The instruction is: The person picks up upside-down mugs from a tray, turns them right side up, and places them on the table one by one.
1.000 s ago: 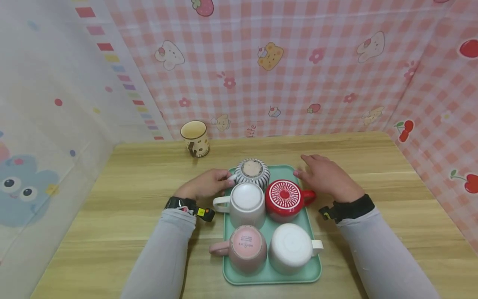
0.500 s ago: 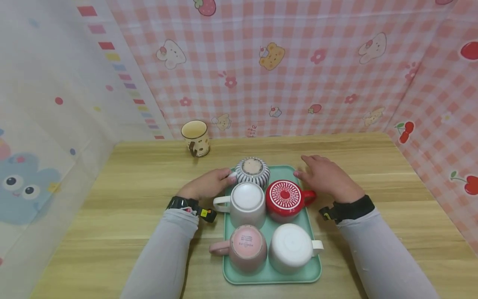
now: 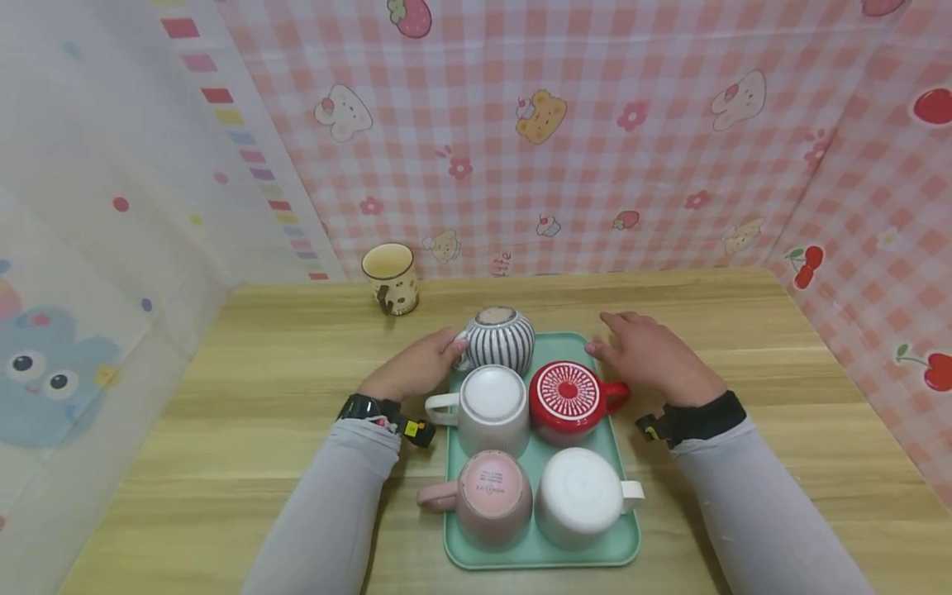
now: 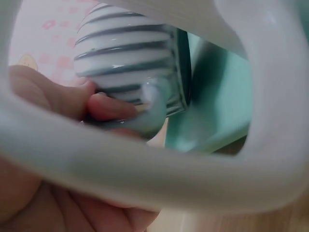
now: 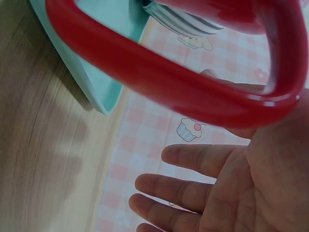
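Observation:
My left hand (image 3: 418, 364) pinches the handle of a striped mug (image 3: 502, 343), which is upside down and tilted over the far left corner of the mint tray (image 3: 546, 555). In the left wrist view, fingers curl through that handle, and the striped mug (image 4: 125, 53) shows above the tray floor (image 4: 222, 96). My right hand (image 3: 654, 355) has its fingers spread beside the tray's far right corner, holding nothing. Just below it is an upside-down red mug (image 3: 568, 401); its red handle (image 5: 145, 72) crosses the right wrist view in front of the open palm (image 5: 275, 179).
Three more mugs stand upside down on the tray: a ribbed white one (image 3: 493, 409), a pink one (image 3: 493, 500) and a plain white one (image 3: 580, 496). An upright cream mug (image 3: 390, 277) is on the wooden table (image 3: 245, 397) near the checked back cloth (image 3: 595, 165).
The striped mug has risen slightly and tipped, so more of its side shows, and my left hand has moved a little with it. My right hand has stayed in place.

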Motion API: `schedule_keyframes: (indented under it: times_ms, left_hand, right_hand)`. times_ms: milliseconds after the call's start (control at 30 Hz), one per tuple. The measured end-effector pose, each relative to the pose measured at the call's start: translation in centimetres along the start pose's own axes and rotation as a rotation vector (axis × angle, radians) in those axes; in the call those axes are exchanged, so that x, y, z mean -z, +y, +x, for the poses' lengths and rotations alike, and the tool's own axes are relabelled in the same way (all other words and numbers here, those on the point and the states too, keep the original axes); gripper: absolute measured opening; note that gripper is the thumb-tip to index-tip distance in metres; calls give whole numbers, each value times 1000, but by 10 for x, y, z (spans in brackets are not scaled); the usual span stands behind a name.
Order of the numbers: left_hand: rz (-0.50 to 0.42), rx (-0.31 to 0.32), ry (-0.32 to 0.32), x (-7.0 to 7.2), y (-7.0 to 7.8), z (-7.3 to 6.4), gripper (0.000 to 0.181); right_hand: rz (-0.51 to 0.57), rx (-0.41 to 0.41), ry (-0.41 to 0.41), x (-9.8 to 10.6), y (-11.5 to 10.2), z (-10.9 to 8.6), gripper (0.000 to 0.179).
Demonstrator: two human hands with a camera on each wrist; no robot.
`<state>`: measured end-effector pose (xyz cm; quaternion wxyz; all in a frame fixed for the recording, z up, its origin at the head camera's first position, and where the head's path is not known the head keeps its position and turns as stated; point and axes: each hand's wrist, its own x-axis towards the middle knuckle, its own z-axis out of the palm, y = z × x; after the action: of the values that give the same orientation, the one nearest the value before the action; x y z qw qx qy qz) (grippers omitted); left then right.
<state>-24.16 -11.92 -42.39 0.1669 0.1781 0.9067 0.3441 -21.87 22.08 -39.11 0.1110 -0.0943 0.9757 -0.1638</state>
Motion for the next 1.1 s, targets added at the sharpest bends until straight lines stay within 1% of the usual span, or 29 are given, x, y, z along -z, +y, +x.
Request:
schedule_keyframes:
  times_ms: [133,267,433,567,633,700,800,867,967,1100]
  left_hand:
    - [0,4,23,0,-1,1,36]
    - [-59,14,35,2,1,0,33]
    - [-199,-12,55,8,7,-4,33]
    - [-311,-9,81,12,18,-8,34]
    - [-386,1,88,14,24,-10,33]
    - [-476,-4,84,16,29,-12,32]
    - [-641,-44,65,16,39,-14,30]
    - [-752,-77,39,15,47,-16,28]
    - [-893,-108,15,15,61,-20,28]
    - [-1148,-152,-41,16,79,-23,28]
  right_hand:
    - [-5,10,2,1,0,0,71]
    - [-1,7,5,1,-1,-1,71]
    - [3,2,12,2,-2,-2,71]
    - [4,2,12,2,-2,-2,71]
    - [8,4,11,2,-2,-2,72]
    - [10,2,13,3,-2,-2,72]
    - [10,0,15,4,-1,-2,72]
    - [6,-2,17,4,-1,-2,72]
    - [10,-1,19,4,0,-3,72]
    - [20,8,24,4,-1,-5,71]
